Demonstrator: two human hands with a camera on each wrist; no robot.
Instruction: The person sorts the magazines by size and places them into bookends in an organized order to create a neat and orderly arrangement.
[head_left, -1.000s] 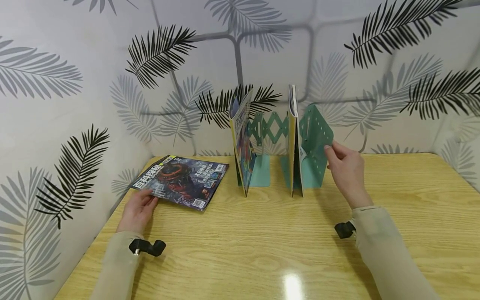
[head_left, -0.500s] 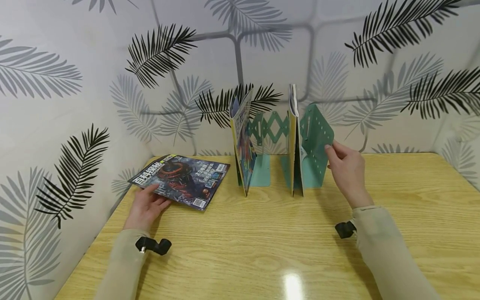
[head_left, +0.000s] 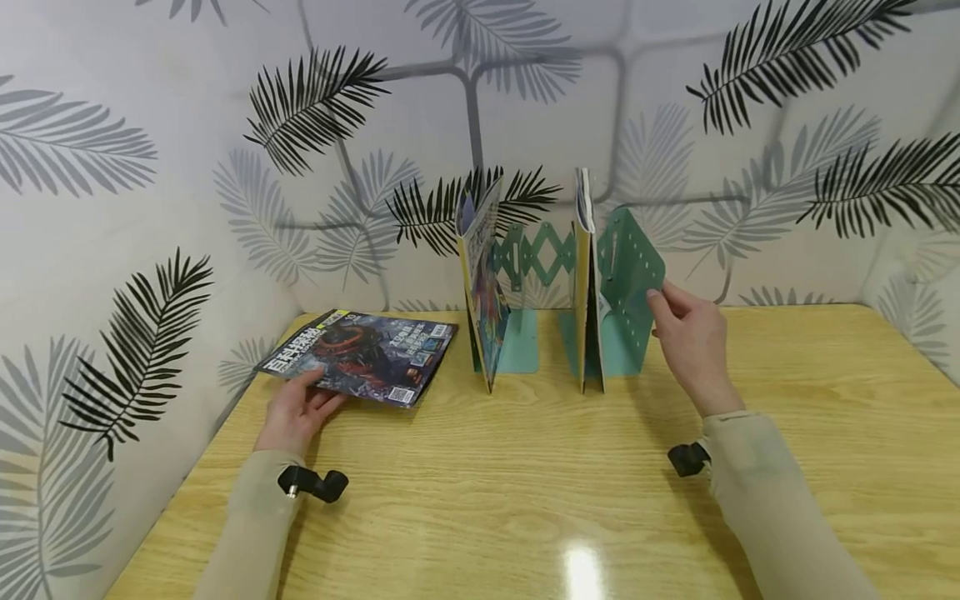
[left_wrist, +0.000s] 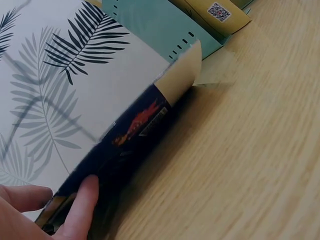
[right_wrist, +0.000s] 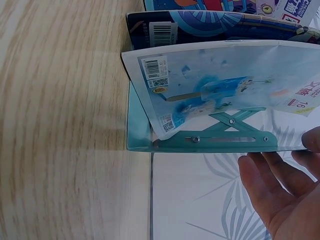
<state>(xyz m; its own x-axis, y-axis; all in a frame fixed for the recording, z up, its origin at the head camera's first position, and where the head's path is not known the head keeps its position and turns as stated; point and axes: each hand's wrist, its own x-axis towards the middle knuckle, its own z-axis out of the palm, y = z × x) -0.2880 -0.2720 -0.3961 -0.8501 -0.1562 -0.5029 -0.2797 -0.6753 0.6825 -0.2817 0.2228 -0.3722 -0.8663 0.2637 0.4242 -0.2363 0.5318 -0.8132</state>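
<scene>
A dark magazine [head_left: 375,354] with white lettering lies at the left of the table, its near edge lifted. My left hand [head_left: 294,410] grips that edge, thumb on the cover and fingers beneath; the left wrist view shows the raised underside [left_wrist: 135,130]. At the right, my right hand [head_left: 693,342] pinches the edge of the end plate of a green expandable bookend [head_left: 636,292]. Inside the bookend, magazines stand upright in two places: a colourful one [head_left: 491,308] at the left and a pale-covered one [right_wrist: 225,85] near the right plate.
The bookend's criss-cross lattice [head_left: 547,252] links its plates at the back, close to the leaf-patterned wall [head_left: 420,108]. The wooden table [head_left: 487,483] stretches toward the front. A black wrist mount [head_left: 313,482] sits on the left sleeve.
My left hand has slid right and slightly up along the magazine's near edge, taken hold of it and raised it a little. The right hand stays on the bookend plate.
</scene>
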